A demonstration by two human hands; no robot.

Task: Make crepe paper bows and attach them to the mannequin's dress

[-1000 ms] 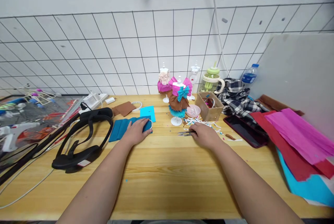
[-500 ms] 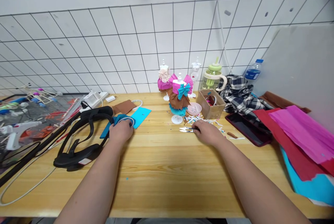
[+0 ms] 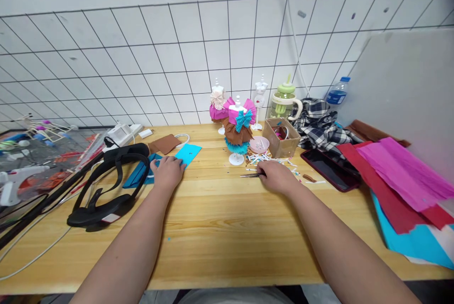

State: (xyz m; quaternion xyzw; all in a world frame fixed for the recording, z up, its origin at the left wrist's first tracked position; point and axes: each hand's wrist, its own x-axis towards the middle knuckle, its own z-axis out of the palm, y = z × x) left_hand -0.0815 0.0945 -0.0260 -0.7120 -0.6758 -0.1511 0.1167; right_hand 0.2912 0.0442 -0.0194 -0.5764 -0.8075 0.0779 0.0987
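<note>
My left hand (image 3: 169, 172) rests with spread fingers over the bright blue paper (image 3: 189, 153) and the folded dark blue paper (image 3: 136, 175). A bit of white shows beside its thumb; what lies under the palm is hidden. In my right hand (image 3: 275, 176) are small thread snips (image 3: 250, 175), blades pointing left, just above the tabletop. Beyond them stands a miniature dress form (image 3: 238, 136) in a pink, brown and blue crepe paper dress with a blue bow. White and coloured paper scraps (image 3: 260, 158) lie near the snips.
Two more dress forms stand behind, near a pink bowl (image 3: 259, 144), cardboard box (image 3: 285, 145) and green cup (image 3: 283, 101). A phone (image 3: 329, 170) and crepe paper sheets (image 3: 404, 171) lie right. Left are a black headset (image 3: 117, 209), brown paper (image 3: 165, 144) and glue gun (image 3: 21, 178).
My left hand has spread over the blue papers, and the white ring under it is now mostly covered. The snips have turned, their blades now looking closer together. The view has shifted slightly.
</note>
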